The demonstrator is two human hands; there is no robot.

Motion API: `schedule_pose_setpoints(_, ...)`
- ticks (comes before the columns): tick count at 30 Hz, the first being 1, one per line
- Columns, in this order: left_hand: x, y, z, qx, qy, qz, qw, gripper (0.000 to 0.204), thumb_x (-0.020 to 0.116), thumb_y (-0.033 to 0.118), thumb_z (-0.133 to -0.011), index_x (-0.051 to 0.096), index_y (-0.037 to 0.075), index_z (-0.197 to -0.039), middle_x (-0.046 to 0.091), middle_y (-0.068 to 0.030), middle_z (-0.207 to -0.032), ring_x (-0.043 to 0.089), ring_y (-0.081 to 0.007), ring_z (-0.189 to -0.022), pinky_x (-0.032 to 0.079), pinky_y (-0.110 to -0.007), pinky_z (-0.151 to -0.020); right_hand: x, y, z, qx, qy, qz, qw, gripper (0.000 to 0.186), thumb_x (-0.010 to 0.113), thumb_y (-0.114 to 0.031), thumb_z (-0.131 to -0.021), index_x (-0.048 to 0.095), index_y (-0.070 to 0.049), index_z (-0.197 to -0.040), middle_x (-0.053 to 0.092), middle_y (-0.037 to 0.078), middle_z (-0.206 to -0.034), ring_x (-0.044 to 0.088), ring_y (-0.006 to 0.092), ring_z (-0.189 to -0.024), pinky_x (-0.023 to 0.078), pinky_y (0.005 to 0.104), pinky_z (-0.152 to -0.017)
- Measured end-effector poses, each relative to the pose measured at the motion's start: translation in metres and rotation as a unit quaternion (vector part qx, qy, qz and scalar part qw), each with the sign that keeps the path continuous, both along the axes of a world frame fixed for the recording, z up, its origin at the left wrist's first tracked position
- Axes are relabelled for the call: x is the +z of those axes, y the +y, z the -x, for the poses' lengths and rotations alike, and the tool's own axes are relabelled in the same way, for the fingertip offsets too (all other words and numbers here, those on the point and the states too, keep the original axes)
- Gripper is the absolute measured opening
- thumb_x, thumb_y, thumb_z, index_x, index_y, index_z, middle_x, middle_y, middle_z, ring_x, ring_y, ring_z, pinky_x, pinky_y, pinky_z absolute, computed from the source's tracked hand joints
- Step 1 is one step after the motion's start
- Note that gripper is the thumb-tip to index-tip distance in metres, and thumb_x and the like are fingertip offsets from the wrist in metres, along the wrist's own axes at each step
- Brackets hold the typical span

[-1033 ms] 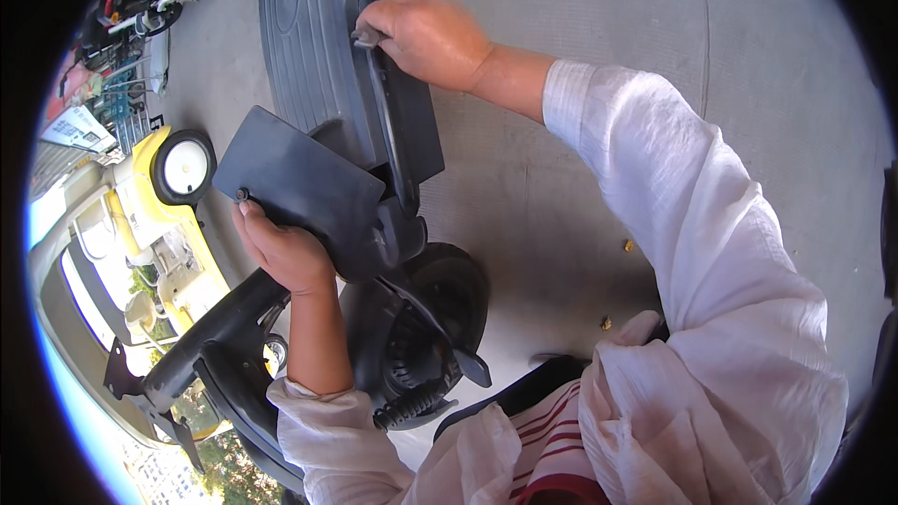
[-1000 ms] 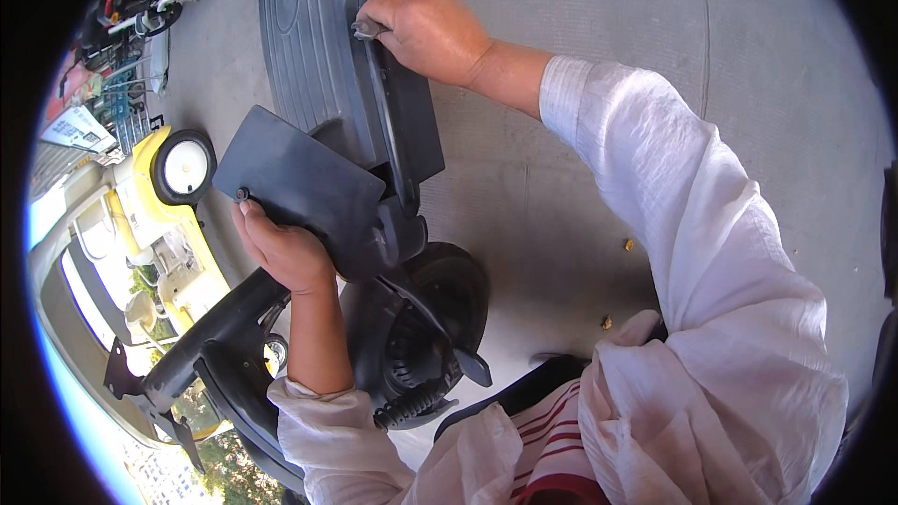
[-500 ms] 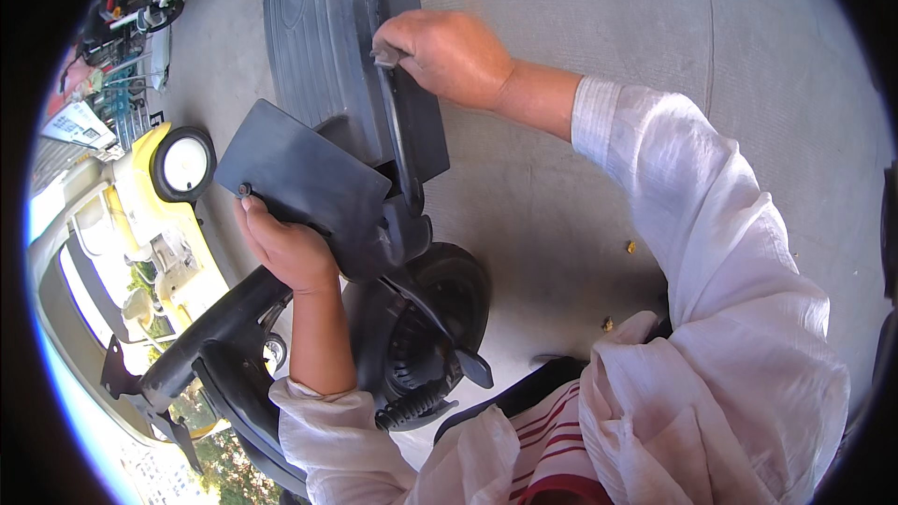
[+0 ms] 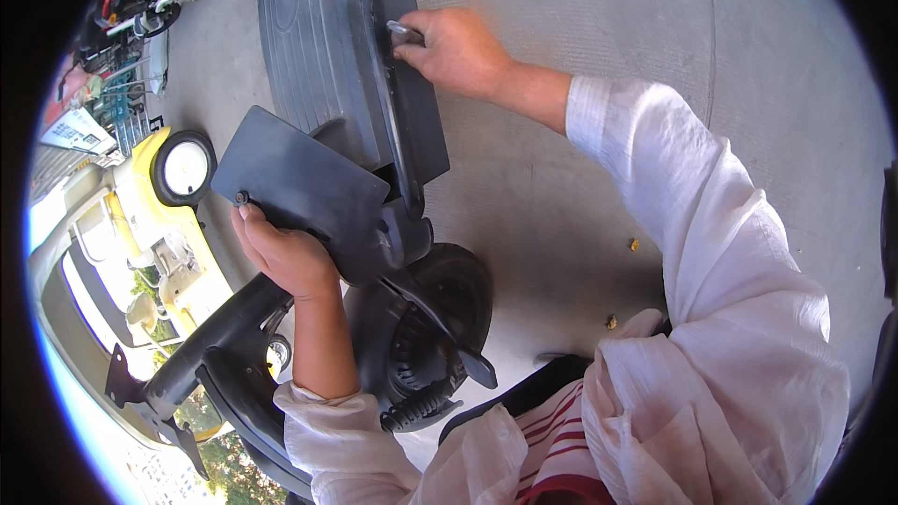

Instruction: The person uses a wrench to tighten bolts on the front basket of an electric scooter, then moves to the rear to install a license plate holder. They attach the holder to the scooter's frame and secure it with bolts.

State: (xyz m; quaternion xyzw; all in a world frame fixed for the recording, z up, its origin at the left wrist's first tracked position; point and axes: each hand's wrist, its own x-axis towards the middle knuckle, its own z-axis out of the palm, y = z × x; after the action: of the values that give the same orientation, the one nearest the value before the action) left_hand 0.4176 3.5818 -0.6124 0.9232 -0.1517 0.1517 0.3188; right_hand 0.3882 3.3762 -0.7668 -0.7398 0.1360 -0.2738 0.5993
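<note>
My left hand [image 4: 285,252] grips the lower left edge of a flat dark grey panel [image 4: 304,173], its thumb beside a small round bolt [image 4: 242,197]. The panel's underside hides the other fingers. Higher up, my right hand [image 4: 460,51] is closed in a pinch around a small silver metal piece [image 4: 404,32], whose rounded end points left. That hand is at the right edge of a black ribbed footboard [image 4: 313,47], where a long dark strip [image 4: 400,122] runs down toward the panel. What the palm covers cannot be seen.
Below the panel are a black wheel [image 4: 468,295], a coil spring [image 4: 419,409] and a thick black tube [image 4: 220,323] of the vehicle frame. A yellow cart [image 4: 140,224] with a white-hubbed wheel stands left. Several parked two-wheelers are at the upper left. Dry leaves [image 4: 634,244] lie on the concrete.
My right hand has shifted slightly, and the metal piece in it now sticks out to the left instead of hanging beneath the fingers. My left hand stays on the panel, nearly still.
</note>
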Motion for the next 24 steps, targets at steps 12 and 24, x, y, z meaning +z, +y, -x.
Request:
schedule_pose_setpoints(12, -0.002, 0.0, 0.0, -0.023, -0.012, -0.007, 1.0, 0.039, 0.033, 0.02, -0.103, 0.055, -0.012, -0.106, 0.058, -0.0175, -0.103, 0.052, -0.0261, -0.091, 0.041, -0.034, -0.088, 0.032, 0.023, 0.005, 0.103, 0.043, -0.567, 0.816, 0.014, 0.054, -0.019, -0.087, 0.045, -0.009, -0.089, 0.037, -0.002, -0.064, 0.03, 0.0076, -0.05, 0.024, 0.026, -0.043)
schedule_pose_setpoints(24, 0.001, 0.006, -0.004, -0.024, 0.055, 0.082, 0.995, 0.03, 0.034, 0.019, -0.099, 0.056, -0.003, -0.1, 0.053, -0.0062, -0.084, 0.043, -0.0154, -0.078, 0.038, -0.028, -0.075, 0.034, 0.027, 0.006, 0.11, 0.055, -0.596, 0.794, 0.012, 0.051, -0.02, -0.089, 0.047, -0.012, -0.097, 0.038, -0.002, -0.076, 0.035, 0.008, -0.058, 0.028, 0.0274, -0.048)
